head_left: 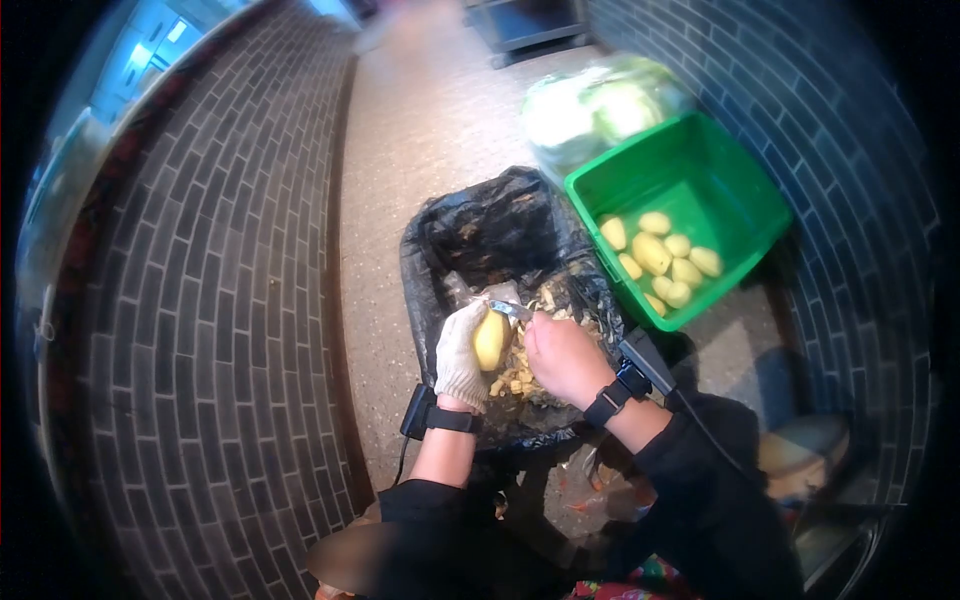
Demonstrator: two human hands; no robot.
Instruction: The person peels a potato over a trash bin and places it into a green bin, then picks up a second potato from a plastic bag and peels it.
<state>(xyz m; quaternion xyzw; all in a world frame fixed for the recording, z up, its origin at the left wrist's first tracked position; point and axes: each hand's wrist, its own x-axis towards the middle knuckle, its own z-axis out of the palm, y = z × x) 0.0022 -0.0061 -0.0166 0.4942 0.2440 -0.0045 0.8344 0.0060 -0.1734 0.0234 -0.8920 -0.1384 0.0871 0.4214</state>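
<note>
My left hand, in a knitted white glove, is closed around a peeled yellow potato. In my bare right hand is a peeler, its metal head at the upper end of the potato. Both hands are above a bin lined with a black plastic bag. Peelings and pale scraps lie in the bin below them. My right fingers hide the peeler's handle.
A green tub holding several peeled potatoes stands right of the bin. Behind it sits a clear bag of pale green vegetables. Brick-patterned walls rise on both sides, and a dark wheeled cart is farther back.
</note>
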